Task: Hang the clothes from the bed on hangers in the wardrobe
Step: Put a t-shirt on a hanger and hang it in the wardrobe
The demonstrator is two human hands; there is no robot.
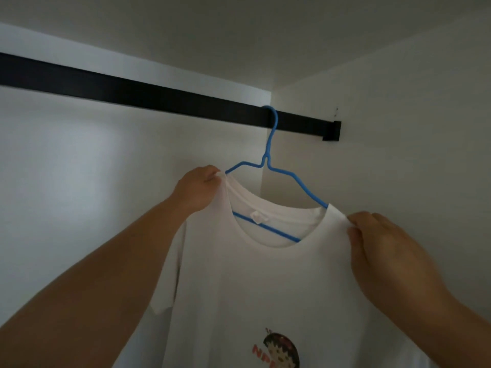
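Hands pinched the white T-shirt (pixel 265 282) at both shoulders, left hand (pixel 198 188), right hand (pixel 385 251), on the blue hanger (pixel 268 160) hooked over the wardrobe rail (pixel 132 91); an uneven tug could unhook it

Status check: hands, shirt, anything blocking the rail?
Both hands pinching shirt shoulders: left hand, right hand. White T-shirt on blue hanger, hooked over black rail. Nothing in the way.
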